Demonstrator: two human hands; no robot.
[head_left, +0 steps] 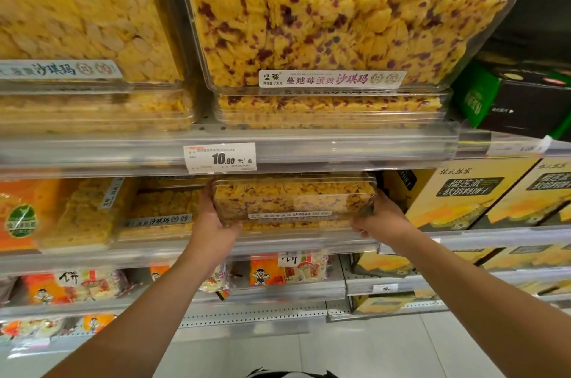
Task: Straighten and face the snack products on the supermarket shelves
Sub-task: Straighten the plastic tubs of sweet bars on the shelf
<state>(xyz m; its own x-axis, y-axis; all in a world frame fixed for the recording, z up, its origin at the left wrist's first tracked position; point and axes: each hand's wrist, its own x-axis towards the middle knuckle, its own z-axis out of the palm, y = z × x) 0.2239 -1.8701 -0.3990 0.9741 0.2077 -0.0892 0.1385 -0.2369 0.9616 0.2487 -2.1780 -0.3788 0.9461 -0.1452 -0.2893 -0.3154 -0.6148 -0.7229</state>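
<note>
Left hand [213, 223]: I have it on the left end of a clear snack tray [293, 198], fingers [205, 195] curled up round that end, palm under the lower corner.
Right hand [378, 220]: I see it clasping the tray's right end, fingers tucked beneath the bottom edge and the thumb against the side wall.
Snack tray: it sits between my two sets of fingers, on the middle shelf [278, 249], tilted so its label strip faces me; yellow pieces with dark red flecks show through the lid.
Under my fingers: a second tray [296, 225] of the same kind lies flat, touching the one I hold.
Left of my left fingers: a plain yellow tray [154, 207], also on the middle shelf.
Right of my right fingers: yellow cartons [457, 192], just beside the tray.
Above my fingers: a price tag [221, 158] on the upper shelf's edge, and above it a leaning cranberry tray [333, 31] resting on a flat stack.
Below my wrists: orange and white cracker bags [287, 269] on the lower shelf.
</note>
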